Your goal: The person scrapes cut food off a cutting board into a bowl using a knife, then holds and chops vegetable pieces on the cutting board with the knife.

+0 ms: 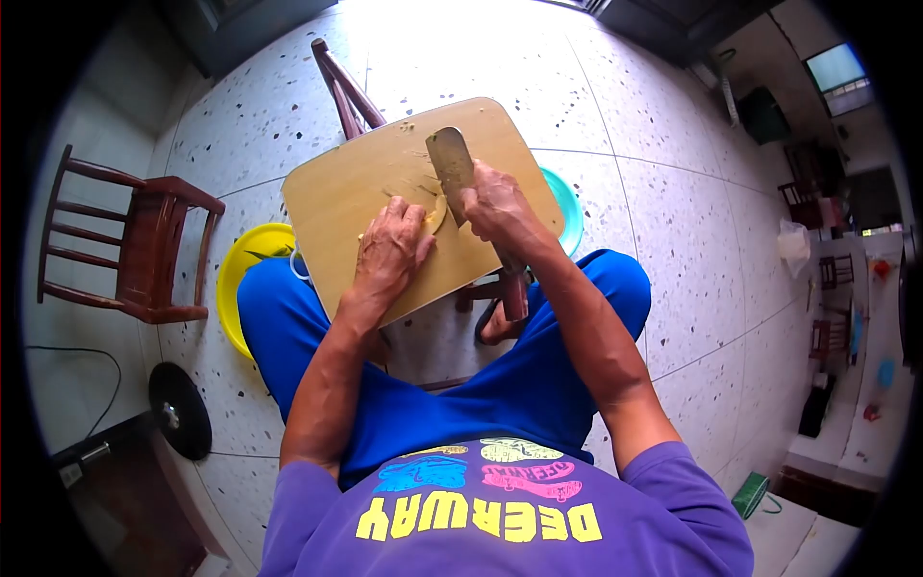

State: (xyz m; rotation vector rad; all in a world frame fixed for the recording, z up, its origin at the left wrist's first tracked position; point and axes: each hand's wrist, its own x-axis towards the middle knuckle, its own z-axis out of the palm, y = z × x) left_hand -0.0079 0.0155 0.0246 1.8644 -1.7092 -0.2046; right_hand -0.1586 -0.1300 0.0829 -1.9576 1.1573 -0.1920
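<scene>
Right hand (500,207): wrapped round the knife (449,162), blade toward upper centre.
Left hand (389,245): fingers and thumb hold the piece (440,213) near the centre of the frame.
Cutting: best with left fingertips tucked back, strokes slow.
Piece: pale yellow, curved, darker rim, just beside the blade.
Board (322,197): light tan, scraps scattered toward the top.
Basin (229,288): yellow, left of centre.
</scene>
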